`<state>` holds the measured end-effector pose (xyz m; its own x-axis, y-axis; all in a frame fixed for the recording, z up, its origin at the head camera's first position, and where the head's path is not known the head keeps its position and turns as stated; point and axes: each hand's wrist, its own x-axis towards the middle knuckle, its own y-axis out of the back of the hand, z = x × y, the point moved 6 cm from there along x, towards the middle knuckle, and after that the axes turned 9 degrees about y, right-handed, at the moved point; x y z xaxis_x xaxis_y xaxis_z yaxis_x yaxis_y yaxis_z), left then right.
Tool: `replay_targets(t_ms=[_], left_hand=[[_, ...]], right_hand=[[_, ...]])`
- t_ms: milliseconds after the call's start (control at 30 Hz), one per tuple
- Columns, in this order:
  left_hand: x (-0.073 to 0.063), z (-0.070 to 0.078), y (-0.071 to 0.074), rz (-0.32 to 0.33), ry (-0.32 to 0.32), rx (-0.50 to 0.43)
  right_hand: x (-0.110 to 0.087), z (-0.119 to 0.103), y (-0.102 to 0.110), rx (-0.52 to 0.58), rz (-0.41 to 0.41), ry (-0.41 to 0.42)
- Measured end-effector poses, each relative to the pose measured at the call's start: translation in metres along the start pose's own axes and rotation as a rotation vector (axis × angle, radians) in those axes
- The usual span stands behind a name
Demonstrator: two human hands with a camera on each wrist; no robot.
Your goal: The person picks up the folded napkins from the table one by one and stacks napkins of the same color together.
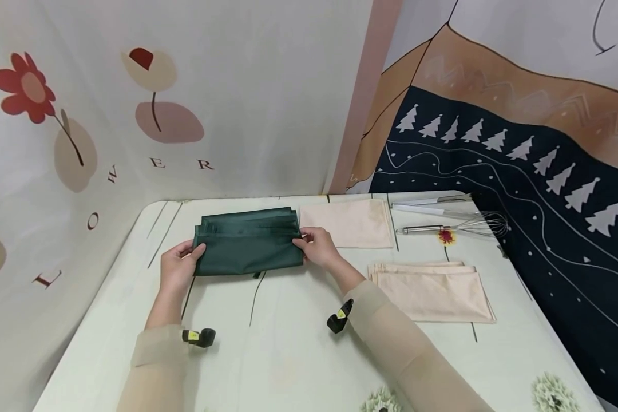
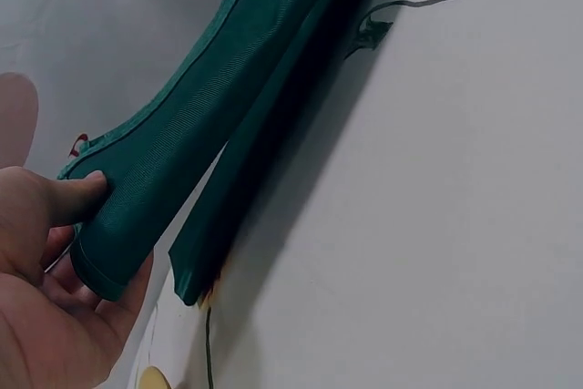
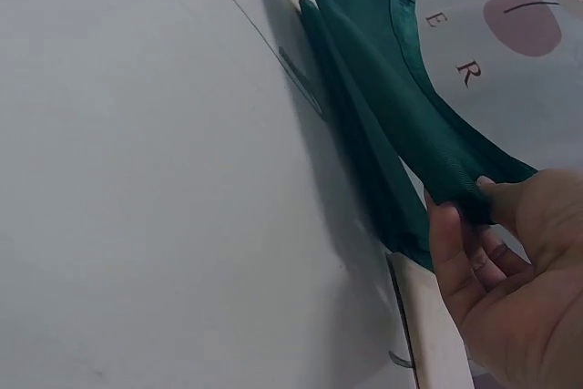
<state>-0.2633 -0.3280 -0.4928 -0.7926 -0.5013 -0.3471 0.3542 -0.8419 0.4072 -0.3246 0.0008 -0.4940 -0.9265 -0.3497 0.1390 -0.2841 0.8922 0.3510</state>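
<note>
A dark green folded cloth (image 1: 247,246) lies toward the back left of the table. My left hand (image 1: 177,264) pinches its left end, thumb on top and fingers beneath, as the left wrist view also shows. The right hand (image 1: 318,246) pinches the opposite end in the same way. In both wrist views the gripped green cloth (image 2: 173,152) is raised and slightly bowed between the hands. A second green folded layer (image 3: 364,152) lies below it, close to the tabletop, with a gap between the two.
A folded pale pink cloth (image 1: 347,223) lies just right of the green one, and another pale pink cloth (image 1: 432,292) lies nearer on the right. A whisk (image 1: 422,230) and white-handled utensils (image 1: 422,210) are at the back right. Printed curtains (image 1: 268,114) hang behind the table (image 1: 288,355).
</note>
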Motion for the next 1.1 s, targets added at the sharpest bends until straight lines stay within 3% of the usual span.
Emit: replay_targets(t_ms=[400,1100], left_hand=[[0.018,0.004,-0.009,-0.014,-0.003,0.006],[0.05,0.018,-0.011,-0.011,-0.056,0.034]], right_hand=[[0.019,0.004,0.003,-0.046,0.012,-0.019],[0.054,0.007,-0.004,-0.112,-0.005,-0.071]])
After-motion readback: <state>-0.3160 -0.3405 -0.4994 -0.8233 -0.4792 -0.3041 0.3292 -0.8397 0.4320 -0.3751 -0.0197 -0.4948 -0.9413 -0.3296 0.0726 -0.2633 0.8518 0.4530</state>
